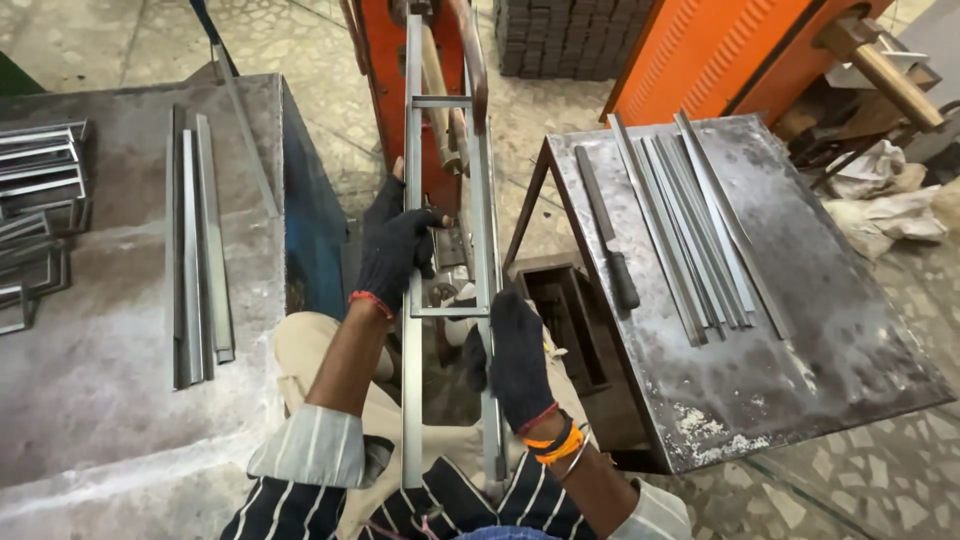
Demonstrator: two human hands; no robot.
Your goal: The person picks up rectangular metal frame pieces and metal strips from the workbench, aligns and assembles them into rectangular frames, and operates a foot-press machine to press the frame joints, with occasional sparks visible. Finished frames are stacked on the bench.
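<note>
- Fingers [425, 222] of the left hand [395, 250], in a dark glove, wrap tight around the left rail of a grey metal frame [412, 150], near the middle of its length.
- Right hand [518, 355], also gloved, grips the right rail just below the lower crossbar; fingers closed on it.
- Frame is ladder-shaped: two long rails, two short crossbars. It runs straight away from the person, near end over the lap, far end against an orange machine [400, 60].
- Right wrist carries orange and dark bands; left wrist a red thread.
- Left table [90, 380]: grey, worn top, a bundle of flat metal strips [195, 250] lying lengthwise, a stack of bent metal brackets [35, 200] at the far left edge.
- Right table [800, 340]: dark steel plate, a fan of long metal strips [690, 220], a dark file with a handle [607, 230] just beside them, nearer the frame.
- Dark metal box [565, 320] sits between the frame and the right table.
</note>
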